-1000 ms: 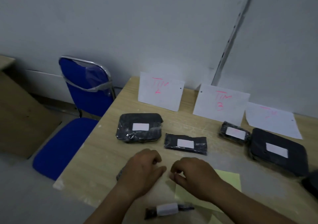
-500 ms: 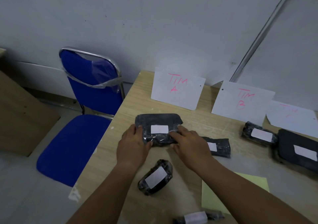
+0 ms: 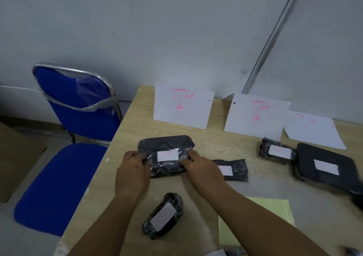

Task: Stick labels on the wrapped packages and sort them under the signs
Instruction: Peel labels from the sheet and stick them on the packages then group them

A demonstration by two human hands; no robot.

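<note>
A black wrapped package with a white label (image 3: pixel 167 153) lies under the TIM A sign (image 3: pixel 182 104). My left hand (image 3: pixel 132 174) grips its left end and my right hand (image 3: pixel 202 169) grips its right end. A small oval labelled package (image 3: pixel 163 215) lies on the table near me, between my forearms. A flat labelled package (image 3: pixel 233 169) sits just right of my right hand. Under the TIM B sign (image 3: pixel 255 114) lie a small labelled package (image 3: pixel 277 150) and a large flat labelled one (image 3: pixel 326 167).
A third paper sign (image 3: pixel 314 130) lies flat at the far right. A yellow sheet (image 3: pixel 255 220) sits on the wooden table (image 3: pixel 125 137) under my right forearm. A blue chair (image 3: pixel 74 118) stands by the table's left edge. Another package (image 3: pixel 233 252) shows at the bottom edge.
Both hands left the near table area and reached forward to the package under TIM A, taking hold of its two ends. The oval package they covered now lies uncovered.
</note>
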